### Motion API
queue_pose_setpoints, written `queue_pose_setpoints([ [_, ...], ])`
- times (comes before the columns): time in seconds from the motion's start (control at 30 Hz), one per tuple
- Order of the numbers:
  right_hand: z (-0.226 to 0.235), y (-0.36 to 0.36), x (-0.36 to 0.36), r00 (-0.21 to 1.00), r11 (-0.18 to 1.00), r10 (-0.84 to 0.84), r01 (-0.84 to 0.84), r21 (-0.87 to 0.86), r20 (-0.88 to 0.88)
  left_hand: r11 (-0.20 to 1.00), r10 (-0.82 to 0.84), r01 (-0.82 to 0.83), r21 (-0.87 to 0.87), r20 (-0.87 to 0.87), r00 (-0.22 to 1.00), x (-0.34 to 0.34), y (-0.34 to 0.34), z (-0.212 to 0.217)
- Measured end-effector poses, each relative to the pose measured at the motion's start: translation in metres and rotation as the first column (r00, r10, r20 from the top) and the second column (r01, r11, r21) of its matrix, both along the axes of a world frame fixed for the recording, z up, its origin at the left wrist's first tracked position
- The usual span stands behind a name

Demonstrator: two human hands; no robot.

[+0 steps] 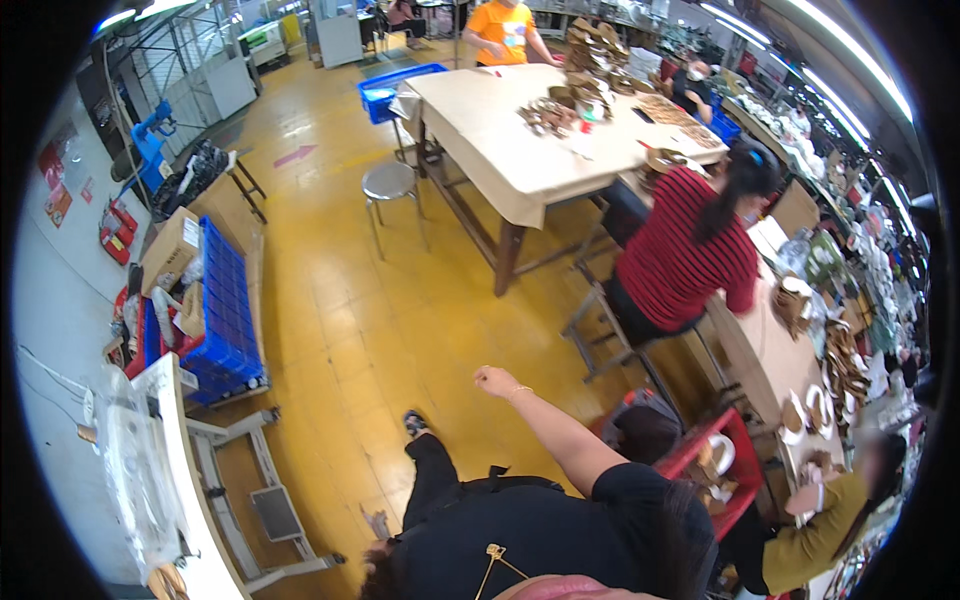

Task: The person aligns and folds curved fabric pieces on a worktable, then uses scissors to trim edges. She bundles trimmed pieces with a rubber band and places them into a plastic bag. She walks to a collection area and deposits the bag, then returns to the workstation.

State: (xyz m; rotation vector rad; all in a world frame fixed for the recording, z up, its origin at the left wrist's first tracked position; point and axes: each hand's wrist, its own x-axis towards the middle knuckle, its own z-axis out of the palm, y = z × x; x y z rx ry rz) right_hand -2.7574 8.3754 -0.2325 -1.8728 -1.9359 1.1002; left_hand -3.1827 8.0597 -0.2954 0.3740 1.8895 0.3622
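Note:
My right arm reaches forward over the yellow floor (340,330), a thin bracelet at the wrist. The fingers of my right hand (496,380) are curled in, and nothing shows in them. The hand touches nothing; a metal-framed chair (610,335) stands ahead of it to the right. By my left side a small blurred shape looks like my left hand (376,523), but its fingers cannot be made out. One foot in a patterned shoe (415,424) is out in front of my body.
A covered table (470,120) bears brown pieces, with a round stool (388,182) beside it. Left are blue crates (225,310) and a white-topped workbench (185,470). A seated person in red stripes (680,250) and a red crate (735,460) are right.

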Motion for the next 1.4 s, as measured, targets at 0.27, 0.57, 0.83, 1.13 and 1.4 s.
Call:
queue_pose_setpoints([
  [0.27, -0.097, 0.113, -0.003, 0.945, 0.803, 0.306, -0.192, -0.564, 0.114, 0.988, -0.13, 0.129, 0.085, 0.002, 0.992, -0.08, 0.319, -0.063],
  [0.57, -0.189, 0.212, 0.013, 0.879, 0.831, 0.212, 0.067, -0.552, 0.427, 0.828, -0.449, 0.498, 0.258, -0.229, 0.864, -0.143, 0.708, -0.001],
  [0.83, -0.15, 0.518, -0.092, 0.907, 0.829, -0.029, 0.257, -0.496, 0.421, 0.89, -0.426, 0.423, 0.17, -0.02, 0.904, -0.185, 0.863, -0.014],
  [1.13, -0.022, 0.969, -0.284, 0.987, 0.989, -0.147, 0.146, -0.01, -0.062, 0.957, -0.222, 0.289, 0.033, -0.558, 0.8, -0.287, 1.007, -0.037],
  [1.4, -0.121, 1.029, -0.323, 0.929, 0.863, -0.188, 0.311, -0.399, 0.318, 0.95, -0.265, 0.264, 0.165, -0.014, 0.964, -0.401, 1.344, 0.001],
])
